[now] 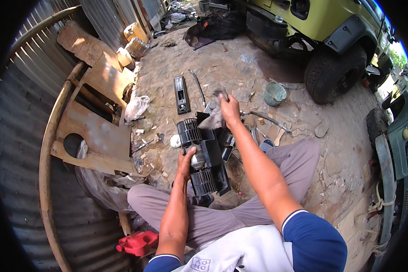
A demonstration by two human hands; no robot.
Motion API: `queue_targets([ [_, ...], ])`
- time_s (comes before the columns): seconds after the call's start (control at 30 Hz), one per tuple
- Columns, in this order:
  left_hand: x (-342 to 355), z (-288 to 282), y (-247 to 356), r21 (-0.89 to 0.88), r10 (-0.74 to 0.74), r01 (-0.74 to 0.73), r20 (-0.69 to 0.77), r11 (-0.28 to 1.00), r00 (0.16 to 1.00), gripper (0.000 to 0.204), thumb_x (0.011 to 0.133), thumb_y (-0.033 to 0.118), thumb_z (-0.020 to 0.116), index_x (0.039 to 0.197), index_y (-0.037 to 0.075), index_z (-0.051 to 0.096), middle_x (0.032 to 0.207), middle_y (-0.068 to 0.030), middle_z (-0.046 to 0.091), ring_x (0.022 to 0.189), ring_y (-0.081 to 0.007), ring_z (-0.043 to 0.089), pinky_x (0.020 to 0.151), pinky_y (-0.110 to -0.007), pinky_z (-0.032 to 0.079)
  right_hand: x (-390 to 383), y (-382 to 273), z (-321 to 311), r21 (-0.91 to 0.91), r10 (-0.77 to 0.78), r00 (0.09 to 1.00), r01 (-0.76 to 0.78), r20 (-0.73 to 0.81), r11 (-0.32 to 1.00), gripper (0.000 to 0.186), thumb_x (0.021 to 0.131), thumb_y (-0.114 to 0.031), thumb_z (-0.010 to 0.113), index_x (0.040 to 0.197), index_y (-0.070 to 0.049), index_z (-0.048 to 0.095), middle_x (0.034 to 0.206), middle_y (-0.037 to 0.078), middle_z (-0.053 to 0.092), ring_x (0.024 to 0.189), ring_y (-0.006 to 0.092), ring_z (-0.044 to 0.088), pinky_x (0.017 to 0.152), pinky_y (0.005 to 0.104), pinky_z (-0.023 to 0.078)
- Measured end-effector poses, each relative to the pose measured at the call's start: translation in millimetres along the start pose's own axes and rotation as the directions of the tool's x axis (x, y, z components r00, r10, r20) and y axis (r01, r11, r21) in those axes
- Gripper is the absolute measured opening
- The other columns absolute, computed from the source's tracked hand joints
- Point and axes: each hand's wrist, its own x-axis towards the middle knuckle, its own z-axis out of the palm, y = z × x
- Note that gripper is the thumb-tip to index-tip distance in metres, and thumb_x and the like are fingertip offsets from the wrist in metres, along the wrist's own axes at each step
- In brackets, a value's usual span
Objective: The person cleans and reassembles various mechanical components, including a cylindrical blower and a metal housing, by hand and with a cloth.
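Observation:
A blower fan assembly stands over my lap, with a silver motor (198, 159) between two black slatted fan wheels and a black plastic housing (218, 167) along its right side. Closed around its middle is my left hand (185, 162), the thumb lying on the motor. Above the upper fan wheel (189, 131), my right hand (230, 111) pinches a grey rag (212, 120), which hangs down near the housing's top end. Behind the housing, a black cylindrical part (226, 145) shows only in part.
Beyond the blower lie a black panel (182, 95) and a hose (198, 86). Right of these stand a green basket (274, 94) and a yellow-green vehicle (319, 22). Cut brown board (95, 136) leans at left. A red canister (138, 243) sits by my left leg.

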Motion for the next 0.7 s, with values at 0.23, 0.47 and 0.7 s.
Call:
queue_targets([
  [0.23,10,10,-18,0.229,0.016,-0.006,-0.039,0.973,0.999,0.068,0.077,0.038,0.083,0.122,-0.004,0.055,0.107,-0.0147,0.067,0.088,-0.0205,0.068,0.078,-0.034,0.055,-54,9,51,-0.452,0.122,0.991,-0.137,-0.063,0.882,0.033,0.099,-0.032,0.053,0.109,-0.005,0.067,0.102,0.026,0.069,0.104,0.0455,0.064,0.091,0.0523,0.048],
  [0.47,8,-1,-24,0.171,-0.059,0.059,-0.004,0.984,0.998,0.076,0.077,0.04,0.083,0.128,-0.006,0.051,0.111,-0.0175,0.066,0.092,-0.023,0.067,0.08,-0.035,0.055,-16,-41,5,0.314,-0.026,0.956,-0.07,0.292,0.947,0.027,0.098,-0.027,0.064,0.108,-0.002,0.067,0.091,0.004,0.07,0.074,0.0122,0.061,0.067,0.0295,0.051],
  [0.7,18,15,-18,0.188,-0.027,0.02,0.036,0.982,0.999,0.073,0.076,0.041,0.083,0.125,-0.004,0.053,0.108,-0.0147,0.067,0.089,-0.0217,0.068,0.078,-0.035,0.056,-32,55,27,-0.553,0.163,0.975,-0.221,-0.153,0.803,0.036,0.091,-0.037,0.064,0.099,-0.001,0.064,0.101,0.024,0.069,0.091,0.0358,0.067,0.081,0.0416,0.051],
])
